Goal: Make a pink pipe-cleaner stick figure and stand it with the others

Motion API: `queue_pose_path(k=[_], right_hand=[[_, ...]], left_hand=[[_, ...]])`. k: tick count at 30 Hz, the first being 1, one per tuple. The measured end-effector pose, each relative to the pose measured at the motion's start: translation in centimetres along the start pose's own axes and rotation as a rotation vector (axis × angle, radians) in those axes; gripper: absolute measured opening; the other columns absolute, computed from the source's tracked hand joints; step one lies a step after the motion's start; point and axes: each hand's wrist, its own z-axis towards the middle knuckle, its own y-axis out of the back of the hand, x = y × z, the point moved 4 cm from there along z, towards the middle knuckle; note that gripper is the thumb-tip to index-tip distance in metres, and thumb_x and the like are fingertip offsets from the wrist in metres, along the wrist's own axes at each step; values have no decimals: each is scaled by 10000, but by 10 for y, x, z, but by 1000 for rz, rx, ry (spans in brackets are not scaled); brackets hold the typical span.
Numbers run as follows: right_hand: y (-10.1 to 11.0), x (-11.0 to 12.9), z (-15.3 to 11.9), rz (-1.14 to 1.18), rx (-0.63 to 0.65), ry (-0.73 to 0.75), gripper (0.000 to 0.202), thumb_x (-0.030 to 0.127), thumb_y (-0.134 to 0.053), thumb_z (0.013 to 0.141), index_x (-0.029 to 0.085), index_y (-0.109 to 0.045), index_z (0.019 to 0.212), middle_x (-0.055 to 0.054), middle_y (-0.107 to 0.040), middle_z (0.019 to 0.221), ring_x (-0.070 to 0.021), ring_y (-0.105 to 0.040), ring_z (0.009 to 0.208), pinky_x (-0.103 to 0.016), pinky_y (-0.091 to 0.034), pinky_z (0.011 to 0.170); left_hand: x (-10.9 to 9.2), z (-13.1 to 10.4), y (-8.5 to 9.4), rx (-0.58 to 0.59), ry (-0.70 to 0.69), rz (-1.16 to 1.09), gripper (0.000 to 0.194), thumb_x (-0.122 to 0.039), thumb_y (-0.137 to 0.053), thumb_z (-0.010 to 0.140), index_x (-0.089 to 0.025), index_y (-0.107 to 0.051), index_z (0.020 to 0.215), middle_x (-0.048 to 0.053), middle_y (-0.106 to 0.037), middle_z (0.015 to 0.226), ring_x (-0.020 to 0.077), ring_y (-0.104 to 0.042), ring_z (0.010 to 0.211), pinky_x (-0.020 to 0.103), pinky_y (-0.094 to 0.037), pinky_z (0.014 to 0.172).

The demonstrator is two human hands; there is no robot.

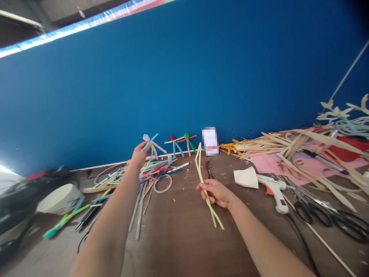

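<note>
My left hand (139, 154) reaches to the foot of the blue wall and is closed on a pink and light-blue pipe-cleaner figure (150, 142). Two more figures stand to its right: one with a red head and blue legs (173, 146), one with a green head (187, 141). Over the table's middle, my right hand (216, 192) pinches yellow and pale pipe cleaners (201, 173), which are bent at the top with their ends hanging below the fingers. Below my left hand lies a pile of coloured pipe cleaners (150, 169).
A hot glue gun (277, 190) and black-handled scissors (314, 211) lie at the right, before dried leaf strips (288, 144) on pink paper (265, 163). At the left are a white bowl (60, 199) and a green pipe-cleaner piece (65, 221). The blue wall (184, 77) borders the table's back.
</note>
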Motion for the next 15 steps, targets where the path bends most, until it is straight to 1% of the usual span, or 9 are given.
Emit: queue_pose_path(k=[3, 5, 7, 11, 15], right_hand=[[0, -1, 0, 0, -2, 5, 245, 370, -539, 707, 133, -530, 768, 42, -545, 480, -5, -309, 260, -154, -159, 304], [1, -1, 0, -4, 2, 7, 249, 374, -533, 713, 132, -531, 770, 40, -546, 480, -4, -308, 260, -154, -158, 305], [1, -2, 1, 2, 7, 6, 251, 377, -531, 715, 132, -531, 771, 41, -545, 481, -4, -306, 260, -154, -163, 306], [1, -1, 0, 10, 3, 6, 243, 364, -526, 719, 127, -534, 772, 38, -545, 482, -3, -305, 257, -154, -164, 301], [1, -1, 1, 7, 6, -4, 241, 362, -520, 723, 128, -535, 777, 37, -547, 486, -3, -307, 256, -153, -167, 299]], left_hand=[[9, 9, 12, -87, 89, -160, 412, -486, -606, 545, -151, -541, 775, 5, -574, 627, 137, -561, 585, 262, -445, 553], [17, 13, 14, -131, 140, -242, 381, -444, -628, 532, -161, -532, 769, 10, -591, 647, 142, -569, 608, 263, -444, 555], [24, 15, 14, -165, 180, -310, 335, -406, -618, 554, -173, -521, 775, 19, -614, 698, 149, -578, 657, 266, -445, 573], [33, 14, 12, -182, 240, -414, 237, -319, -583, 611, -182, -505, 789, 45, -637, 795, 162, -579, 760, 270, -446, 611], [37, 10, 6, -168, 300, -476, 185, -257, -546, 656, -189, -501, 822, 57, -641, 830, 172, -575, 800, 303, -450, 648]])
